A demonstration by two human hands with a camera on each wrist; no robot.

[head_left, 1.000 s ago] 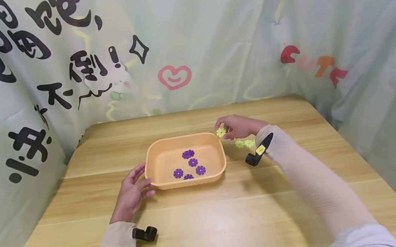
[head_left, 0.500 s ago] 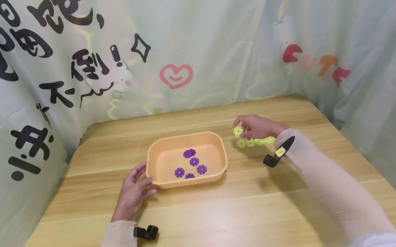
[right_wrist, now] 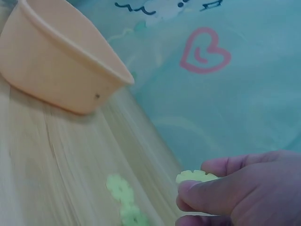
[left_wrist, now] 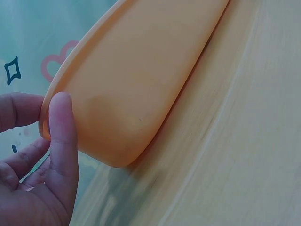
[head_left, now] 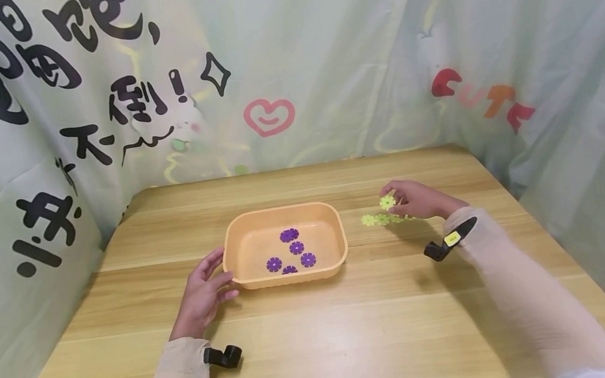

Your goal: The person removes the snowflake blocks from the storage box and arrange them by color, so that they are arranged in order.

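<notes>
An orange plastic tub (head_left: 283,208) stands on the wooden table with several purple notched discs (head_left: 297,248) inside. At its left end my left hand (head_left: 200,296) grips the rim, thumb on the outer wall (left_wrist: 108,84) in the left wrist view. To the right of the tub, my right hand (head_left: 420,199) pinches a yellow notched disc (head_left: 387,202) between thumb and fingers, held above the table. Just below it a row of yellow discs (head_left: 376,220) lies flat, its right end partly hidden by the hand. The right wrist view shows the pinched disc (right_wrist: 194,176) edge-on.
The wooden table (head_left: 343,337) runs back to a printed curtain (head_left: 326,66) hung behind and at both sides. Each wrist carries a black camera mount, the right one (head_left: 441,247) hanging low near the tabletop.
My right hand has moved right, from beside the tub's right rim to over the yellow row, still pinching the yellow disc. The left hand keeps its grip on the tub.
</notes>
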